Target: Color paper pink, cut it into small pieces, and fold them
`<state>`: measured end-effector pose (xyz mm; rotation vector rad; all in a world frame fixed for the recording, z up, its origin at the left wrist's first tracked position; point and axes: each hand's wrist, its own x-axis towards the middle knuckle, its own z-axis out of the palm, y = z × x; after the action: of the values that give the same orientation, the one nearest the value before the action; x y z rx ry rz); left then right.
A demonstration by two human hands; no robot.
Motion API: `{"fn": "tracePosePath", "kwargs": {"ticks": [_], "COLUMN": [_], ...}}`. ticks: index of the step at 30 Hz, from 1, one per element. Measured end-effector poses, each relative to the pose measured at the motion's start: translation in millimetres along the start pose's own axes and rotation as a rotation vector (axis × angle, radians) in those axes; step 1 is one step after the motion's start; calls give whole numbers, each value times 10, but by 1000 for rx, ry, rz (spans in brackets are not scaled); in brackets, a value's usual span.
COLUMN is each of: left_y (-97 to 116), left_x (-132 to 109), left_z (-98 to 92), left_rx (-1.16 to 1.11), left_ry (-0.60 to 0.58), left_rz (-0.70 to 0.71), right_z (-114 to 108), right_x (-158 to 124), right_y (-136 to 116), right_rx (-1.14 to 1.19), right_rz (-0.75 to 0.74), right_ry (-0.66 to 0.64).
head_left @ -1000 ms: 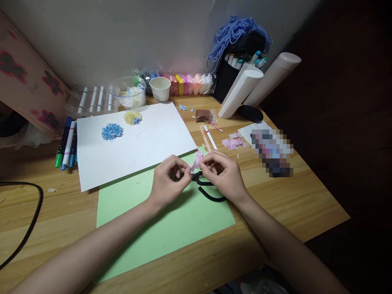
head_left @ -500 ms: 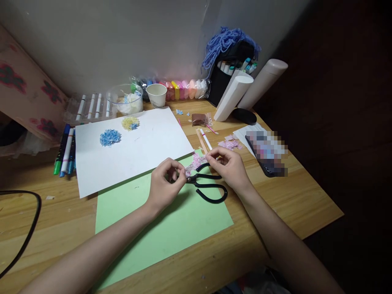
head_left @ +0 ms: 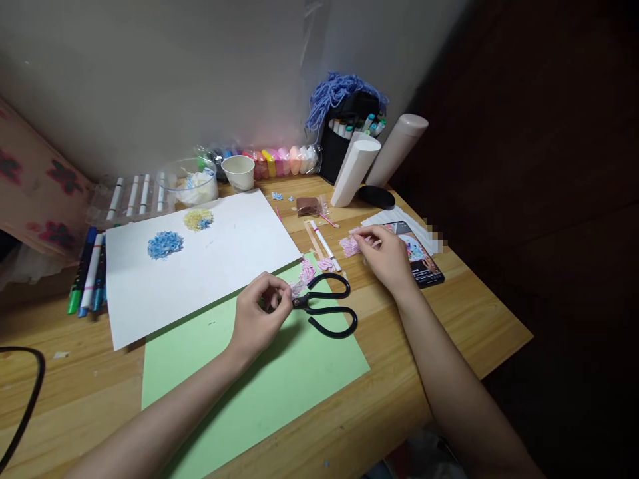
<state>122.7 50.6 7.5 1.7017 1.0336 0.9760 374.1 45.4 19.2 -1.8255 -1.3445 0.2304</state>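
Note:
My left hand [head_left: 260, 319] rests on the green paper sheet [head_left: 259, 379] with its fingertips pinched together beside a small heap of pink paper scraps [head_left: 305, 271]; what it pinches is too small to make out. Black scissors [head_left: 327, 310] lie just right of that hand, touched by neither hand. My right hand [head_left: 383, 254] is farther right, its fingers pinching at another pile of pink scraps [head_left: 349, 246] on the wooden desk [head_left: 474, 319].
A white sheet [head_left: 200, 259] carries a blue tuft [head_left: 164, 244] and a yellow tuft [head_left: 198, 219]. Markers [head_left: 90, 273] lie at left. At the back stand a clear bowl [head_left: 192, 181], paper cup [head_left: 238, 172], clay packs, a pen holder [head_left: 344, 143] and two tubes. A phone [head_left: 417, 256] lies right.
My hands were together over the scissors; my right hand has moved away to the right onto the farther pink scrap pile. The view has shifted, so everything sits further left.

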Motion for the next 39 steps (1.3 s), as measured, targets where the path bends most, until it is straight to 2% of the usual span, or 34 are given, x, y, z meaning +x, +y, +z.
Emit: {"fn": "tracePosePath", "kwargs": {"ticks": [2, 5, 6, 8, 12, 15, 18, 21, 24, 26, 29, 31, 36, 39], "left_y": [4, 9, 9, 7, 5, 7, 11, 14, 6, -3, -12, -10, 1, -6], "left_x": [-3, -3, -2, 0, 3, 5, 10, 15, 16, 16, 13, 11, 7, 8], "left_z": [5, 16, 19, 21, 10, 7, 15, 20, 18, 16, 16, 17, 23, 28], "left_rx": [7, 22, 26, 31, 32, 21, 0, -6, -7, -9, -7, -6, 6, 7], "left_ry": [-12, -33, -38, -45, -56, -63, -70, -74, -78, -86, -90, -88, -85, -91], "left_rz": [2, 9, 10, 4, -19, -44, -61, -49, -56, -74, -79, -76, -80, -88], "right_z": [25, 116, 157, 239, 301, 225, 116, 56, 54, 63, 70, 77, 115, 136], "right_x": [-88, -284, -349, -449, -452, -303, -118, 11, 36, 4, -68, -103, -121, -129], "right_y": [-186, -455, -520, -600, -575, -409, -153, 66, 110, 45, -81, -129, -132, -138], "right_rx": [167, 403, 437, 477, 535, 519, 302, 78, -51, -83, -117, -160, -264, -222], "right_rz": [-60, -46, -33, 8, 107, 146, 155, 130, 0, -131, -325, -396, -424, -395], "right_ry": [-142, -557, -650, -702, -649, -496, -183, -105, -43, -71, -278, -383, -385, -365]}}
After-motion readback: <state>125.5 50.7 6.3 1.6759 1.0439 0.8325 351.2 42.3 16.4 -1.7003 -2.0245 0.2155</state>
